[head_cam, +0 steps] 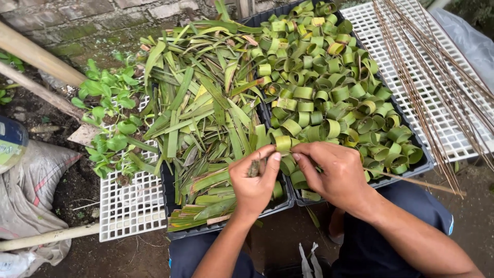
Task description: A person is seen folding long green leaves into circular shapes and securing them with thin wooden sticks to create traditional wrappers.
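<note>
My left hand (pixel 253 181) and my right hand (pixel 332 174) meet over the front edge of two black trays and together pinch a small green leaf ring (pixel 283 143) between their fingertips. A thin brown stick (pixel 411 181) runs out to the right from under my right hand. The left black tray (pixel 175 226) is piled with flat cut green leaf strips (pixel 206 118). The right black tray (pixel 411 170) is heaped with several rolled leaf rings (pixel 324 77).
A white plastic grid (pixel 128 211) lies left of the trays under small leafy plants (pixel 110 118). Another white grid (pixel 437 103) at right carries a bundle of thin brown sticks (pixel 417 87). Bamboo poles, a grey sack (pixel 31 201) and a brick wall border the left.
</note>
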